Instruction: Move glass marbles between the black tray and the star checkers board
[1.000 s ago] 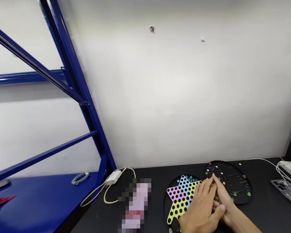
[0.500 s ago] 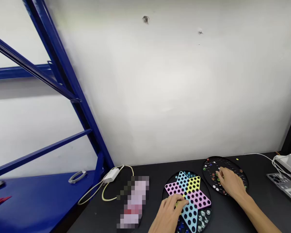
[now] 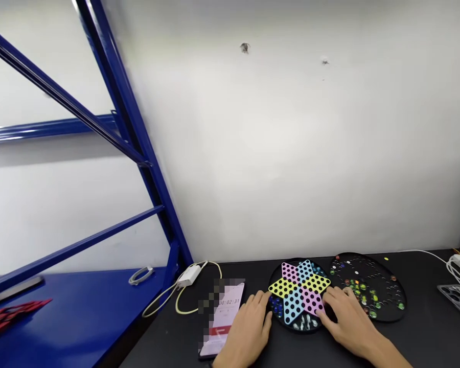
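Observation:
A round Chinese checkers board (image 3: 292, 308) with a pink, yellow and blue star full of holes lies on the black table. Blue, teal and clear marbles show in the pockets around the star. My left hand (image 3: 249, 323) holds the board's left rim, thumb near its lower edge. On the opposite side, my right hand (image 3: 347, 319) grips the right rim, its thumb beside a pink point. Just right of the board is a black round tray (image 3: 400, 278) with scattered marbles, several green ones (image 3: 362, 294) bunched near my right hand.
A phone (image 3: 226, 319) showing a timer lies left of my left hand, partly blurred. A white adapter (image 3: 189, 276) with cable is behind it. Blue shelving (image 3: 138, 133) rises at left. A second phone (image 3: 458, 296) and white cables lie far right, before a white wall (image 3: 276, 153).
My right hand has moved from the tray to the checkers board, and my left hand from the star to the left rim. The star is turned differently. The view has shifted.

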The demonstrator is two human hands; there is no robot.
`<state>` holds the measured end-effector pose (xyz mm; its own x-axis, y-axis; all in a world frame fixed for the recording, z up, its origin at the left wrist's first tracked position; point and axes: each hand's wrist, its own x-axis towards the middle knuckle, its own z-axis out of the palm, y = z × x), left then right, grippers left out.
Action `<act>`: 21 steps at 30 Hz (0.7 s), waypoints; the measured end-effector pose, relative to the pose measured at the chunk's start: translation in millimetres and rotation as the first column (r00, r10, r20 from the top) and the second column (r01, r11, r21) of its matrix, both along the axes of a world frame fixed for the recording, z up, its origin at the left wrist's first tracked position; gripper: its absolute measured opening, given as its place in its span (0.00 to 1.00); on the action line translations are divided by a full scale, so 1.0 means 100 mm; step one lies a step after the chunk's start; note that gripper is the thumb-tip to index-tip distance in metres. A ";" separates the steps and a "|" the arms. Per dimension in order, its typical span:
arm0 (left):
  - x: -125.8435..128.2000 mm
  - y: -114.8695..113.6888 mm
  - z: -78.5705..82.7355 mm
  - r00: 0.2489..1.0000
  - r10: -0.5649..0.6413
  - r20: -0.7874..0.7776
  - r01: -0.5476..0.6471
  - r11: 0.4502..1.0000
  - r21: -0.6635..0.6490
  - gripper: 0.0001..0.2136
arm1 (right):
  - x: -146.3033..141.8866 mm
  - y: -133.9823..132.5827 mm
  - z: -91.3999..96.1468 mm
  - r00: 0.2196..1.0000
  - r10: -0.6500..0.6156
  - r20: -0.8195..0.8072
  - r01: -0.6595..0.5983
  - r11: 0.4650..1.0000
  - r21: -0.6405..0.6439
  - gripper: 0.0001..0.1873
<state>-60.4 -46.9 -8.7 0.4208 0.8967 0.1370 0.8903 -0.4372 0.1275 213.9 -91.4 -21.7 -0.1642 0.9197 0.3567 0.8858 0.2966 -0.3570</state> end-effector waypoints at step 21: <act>0.51 0.23 0.07 0.952 -0.016 -0.305 0.020 1.000 0.011 0.16 | -0.37 -0.04 -0.31 0.980 0.187 -0.061 -0.193 0.976 -0.105 0.12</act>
